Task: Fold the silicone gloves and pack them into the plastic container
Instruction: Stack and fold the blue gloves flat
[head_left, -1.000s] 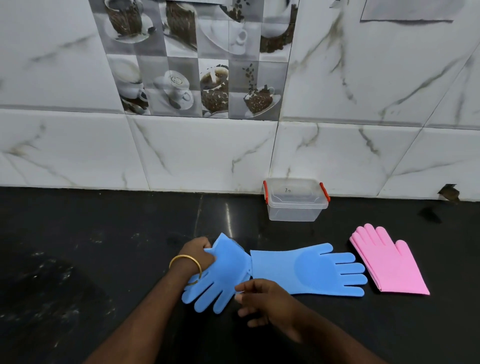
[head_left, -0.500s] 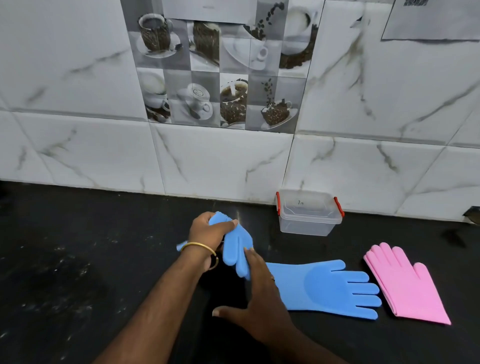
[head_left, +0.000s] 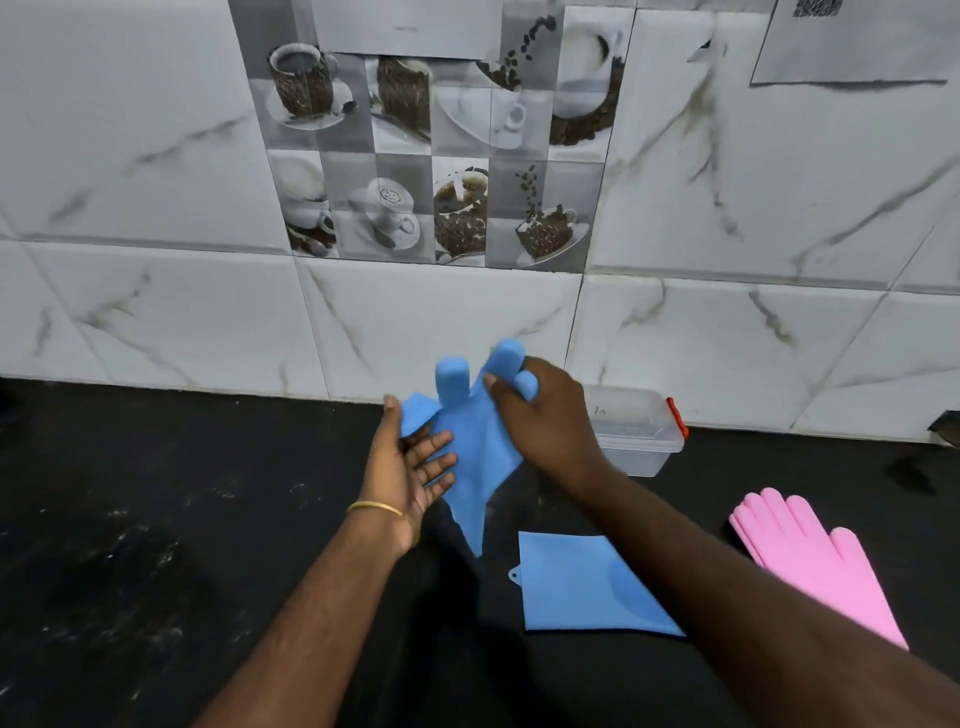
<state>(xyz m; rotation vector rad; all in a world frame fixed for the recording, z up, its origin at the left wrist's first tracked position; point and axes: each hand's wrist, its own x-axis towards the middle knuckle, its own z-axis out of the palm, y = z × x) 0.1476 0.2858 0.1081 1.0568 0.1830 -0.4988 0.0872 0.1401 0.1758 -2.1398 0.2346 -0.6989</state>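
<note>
Head: lidded plastic container (head_left: 636, 441), contents unclear.

Blue glove (head_left: 475, 457) held up mid-frame; second blue glove (head_left: 582, 587) and pink gloves (head_left: 810, 556) flat lower right; lidded clear container (head_left: 636, 431) right of centre.

The dark speckled desk (head_left: 130, 545) carries a clear plastic container (head_left: 636, 441) with a red clasp at the wall, a blue glove (head_left: 576, 587) lying flat in front of it, and stacked pink gloves (head_left: 810, 556) just beside that to the right.
</note>
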